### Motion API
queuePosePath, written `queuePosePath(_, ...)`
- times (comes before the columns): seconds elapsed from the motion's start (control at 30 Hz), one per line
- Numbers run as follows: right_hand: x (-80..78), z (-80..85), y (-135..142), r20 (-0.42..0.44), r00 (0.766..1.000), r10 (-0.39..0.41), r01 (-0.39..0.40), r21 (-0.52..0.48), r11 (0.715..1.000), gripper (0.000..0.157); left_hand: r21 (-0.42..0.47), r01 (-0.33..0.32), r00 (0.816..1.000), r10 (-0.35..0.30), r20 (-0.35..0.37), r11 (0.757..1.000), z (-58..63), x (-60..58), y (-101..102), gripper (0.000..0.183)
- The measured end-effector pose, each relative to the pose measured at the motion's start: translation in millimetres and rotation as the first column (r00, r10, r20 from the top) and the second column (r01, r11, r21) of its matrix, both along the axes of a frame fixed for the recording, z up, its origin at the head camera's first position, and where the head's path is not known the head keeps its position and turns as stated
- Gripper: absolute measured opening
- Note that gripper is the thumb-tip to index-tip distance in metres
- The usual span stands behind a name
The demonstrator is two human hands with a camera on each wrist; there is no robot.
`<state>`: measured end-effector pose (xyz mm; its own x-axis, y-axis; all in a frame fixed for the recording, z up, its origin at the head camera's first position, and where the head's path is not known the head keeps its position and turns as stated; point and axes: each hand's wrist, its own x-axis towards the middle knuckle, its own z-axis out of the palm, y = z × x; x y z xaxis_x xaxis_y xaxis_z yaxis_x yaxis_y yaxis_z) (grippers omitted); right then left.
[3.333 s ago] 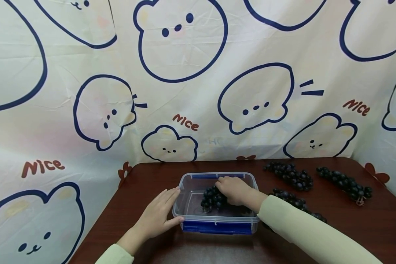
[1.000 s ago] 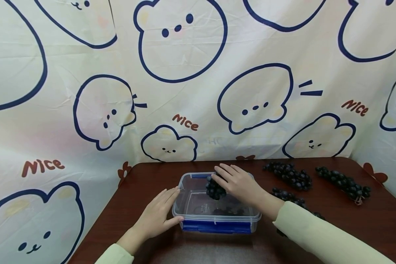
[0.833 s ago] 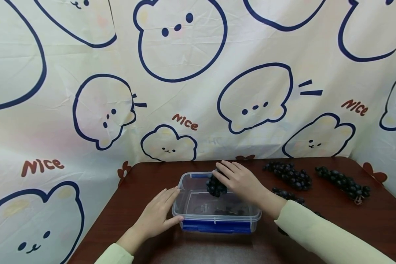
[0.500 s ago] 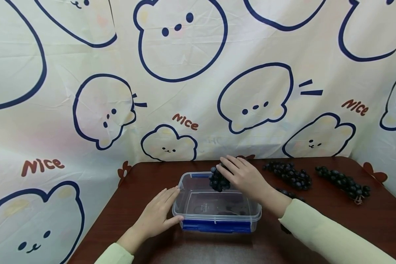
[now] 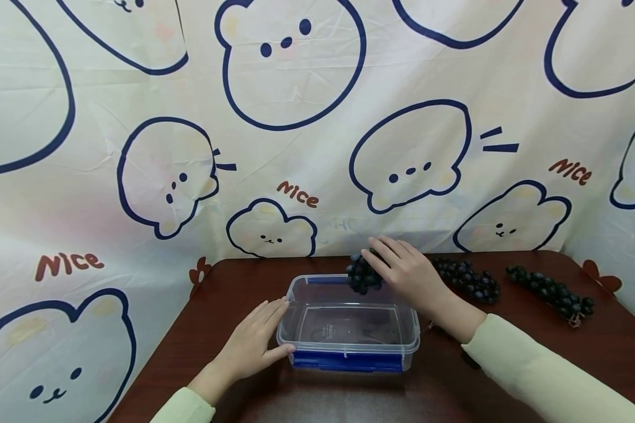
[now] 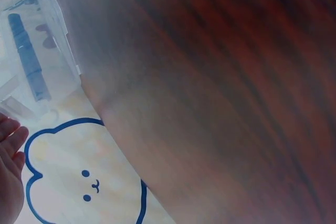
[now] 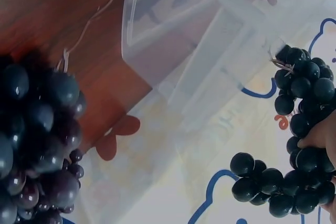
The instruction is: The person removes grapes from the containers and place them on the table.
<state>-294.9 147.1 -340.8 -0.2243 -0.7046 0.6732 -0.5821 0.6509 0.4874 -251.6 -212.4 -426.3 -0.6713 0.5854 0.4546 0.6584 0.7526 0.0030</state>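
Observation:
My right hand point(image 5: 407, 276) holds a bunch of dark grapes point(image 5: 362, 277) raised above the back right of a clear plastic container point(image 5: 286, 332) with blue latches. In the right wrist view, the thumb point(image 7: 317, 136) presses against the held grapes point(image 7: 302, 184), which hang apart from the container wall point(image 7: 173, 40). With fingers extended, my left hand point(image 5: 251, 343) rests against the container's left side. Only part of the left hand point(image 6: 10, 177) shows at the edge of the left wrist view, near the container point(image 6: 50, 40).
Two more grape bunches lie at the table's back right, one point(image 5: 468, 281) behind my right forearm and another point(image 5: 552, 294) farther right. A third is mostly hidden under that forearm. A large bunch point(image 7: 39, 135) fills the right wrist view's left side. A printed cloth point(image 5: 328, 164) hangs behind the table point(image 5: 233, 282).
My right hand has lifted the grape bunch out of the container, moving up, back and slightly right. The left hand and container have stayed in place.

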Motion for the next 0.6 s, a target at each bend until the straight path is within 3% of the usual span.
queuePosePath(0.6,1.6,11.1,35.1,0.012,1.000,0.007,-0.005,-0.109,0.994,0.058,-0.011,0.002,1.000,-0.002,0.001,1.000,0.7,-0.3,0.2,0.079)
